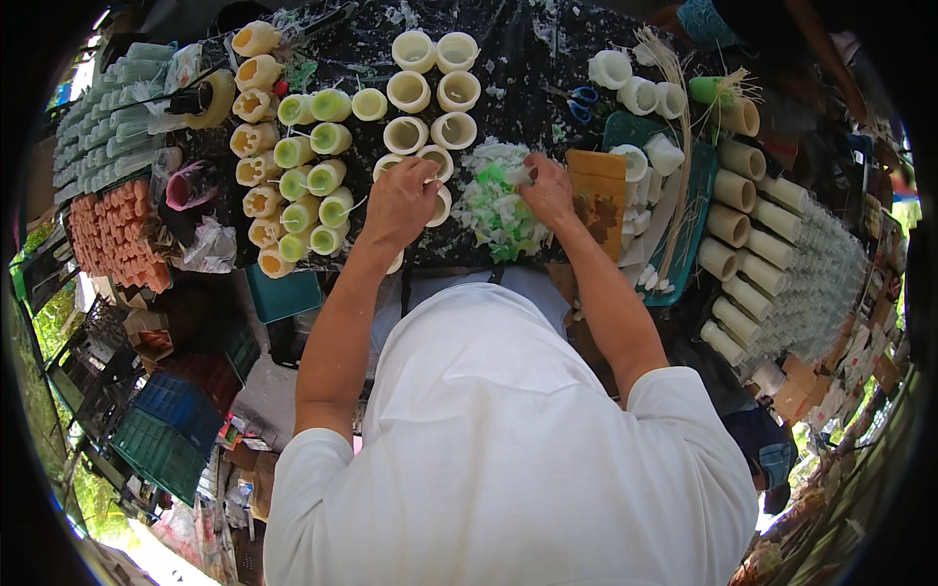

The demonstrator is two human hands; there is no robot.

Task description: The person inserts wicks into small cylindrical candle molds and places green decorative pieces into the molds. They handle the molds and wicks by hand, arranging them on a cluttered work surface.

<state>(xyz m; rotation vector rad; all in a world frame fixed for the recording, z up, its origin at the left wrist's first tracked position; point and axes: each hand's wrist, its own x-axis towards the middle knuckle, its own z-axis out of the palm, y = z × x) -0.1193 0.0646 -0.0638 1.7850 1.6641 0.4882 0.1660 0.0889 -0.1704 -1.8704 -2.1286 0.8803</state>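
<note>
Two columns of hollow cream wax cups stand on the black-covered table in front of me, several with a pale wick leaning inside. My left hand is over the nearer cups, its fingertips pinched on a thin white wick. The palm hides part of the cups beneath. To the right lies a heap of green and white wax scraps. At its right edge my right hand is closed, with a small whitish piece of wax between thumb and fingers.
Green-filled cups and scalloped yellowish cups stand left. A brown-orange slab, a teal tray and blue scissors lie right. Beige cylinders and stacked clear glasses are farther right; terracotta-coloured pieces sit far left.
</note>
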